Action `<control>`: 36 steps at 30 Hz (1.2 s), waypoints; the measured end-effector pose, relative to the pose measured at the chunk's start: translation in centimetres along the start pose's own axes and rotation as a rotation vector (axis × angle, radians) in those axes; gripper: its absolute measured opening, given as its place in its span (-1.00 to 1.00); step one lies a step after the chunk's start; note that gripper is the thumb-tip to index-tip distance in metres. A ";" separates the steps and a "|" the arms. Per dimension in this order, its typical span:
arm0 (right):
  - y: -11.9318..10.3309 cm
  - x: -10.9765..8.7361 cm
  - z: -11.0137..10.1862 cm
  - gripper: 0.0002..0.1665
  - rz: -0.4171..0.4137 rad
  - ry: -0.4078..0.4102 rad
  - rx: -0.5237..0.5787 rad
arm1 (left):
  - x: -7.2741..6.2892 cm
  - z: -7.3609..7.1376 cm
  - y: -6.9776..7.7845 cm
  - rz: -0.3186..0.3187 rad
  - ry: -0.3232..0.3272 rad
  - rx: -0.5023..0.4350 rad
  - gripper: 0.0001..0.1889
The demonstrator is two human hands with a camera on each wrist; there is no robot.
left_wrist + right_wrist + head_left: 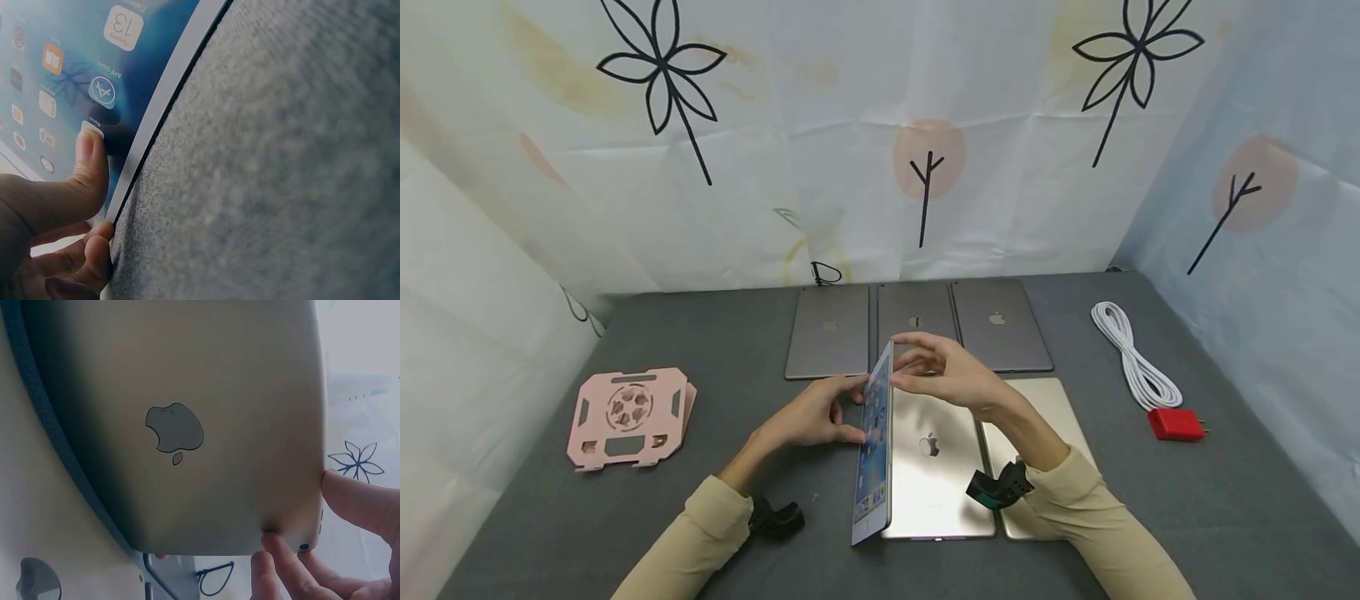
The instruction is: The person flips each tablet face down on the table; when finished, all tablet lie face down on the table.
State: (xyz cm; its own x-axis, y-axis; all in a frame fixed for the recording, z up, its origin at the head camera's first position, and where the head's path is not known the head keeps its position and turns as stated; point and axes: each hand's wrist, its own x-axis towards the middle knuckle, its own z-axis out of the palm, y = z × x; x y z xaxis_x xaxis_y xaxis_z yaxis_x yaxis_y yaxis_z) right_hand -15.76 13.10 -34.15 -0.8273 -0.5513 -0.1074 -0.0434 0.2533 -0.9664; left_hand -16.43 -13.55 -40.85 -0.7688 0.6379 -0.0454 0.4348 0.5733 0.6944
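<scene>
A tablet [874, 450] with a lit screen and white border stands tilted on its long edge, its screen facing left. My left hand [820, 412] grips it from the left, thumb over the screen icons and fingers curled at the lower edge in the left wrist view. At the far upper corner my right hand [951, 372] holds the tablet; the right wrist view has its thumb on the side edge and fingertips against the gold back [231, 381]. Right beside it lies a gold tablet [940, 492], face down, with another gold tablet [1037, 400] partly under the right forearm.
Three grey tablets, including one at the left [827, 333] and one at the right [1003, 325], lie face down at the back. A pink folding stand [628, 417] sits at left. On the right are a coiled white cable [1131, 354] and a red charger plug [1176, 424].
</scene>
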 end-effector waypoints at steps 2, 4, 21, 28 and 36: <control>-0.2 0.2 0.2 -0.21 -0.005 0.000 -0.012 | -0.1 -0.1 -0.1 -0.003 -0.006 -0.021 -0.08; -0.4 0.4 0.4 -0.21 -0.008 -0.002 -0.019 | -0.2 -0.3 -0.1 -0.007 -0.022 -0.049 -0.07; 0.3 3.0 3.9 -0.20 -0.043 -0.037 -0.102 | -3.0 -5.2 2.6 -0.075 -0.040 -0.496 -0.03; 1.8 3.8 5.2 -0.09 -0.014 -0.045 -0.314 | -4.0 -6.7 1.8 -0.034 -0.025 -0.427 0.01; 2.6 3.9 5.9 -0.01 -0.040 -0.044 -0.435 | -5.1 -7.9 0.9 -0.068 -0.071 -0.502 -0.01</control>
State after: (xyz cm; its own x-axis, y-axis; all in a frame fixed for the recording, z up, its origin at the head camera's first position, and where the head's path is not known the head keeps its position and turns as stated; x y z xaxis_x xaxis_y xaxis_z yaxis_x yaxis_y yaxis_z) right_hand -15.82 6.87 -38.42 -0.7959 -0.5986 -0.0908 -0.3147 0.5371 -0.7826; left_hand -15.85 -20.41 -34.32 -0.7464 0.6509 -0.1390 0.0928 0.3086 0.9467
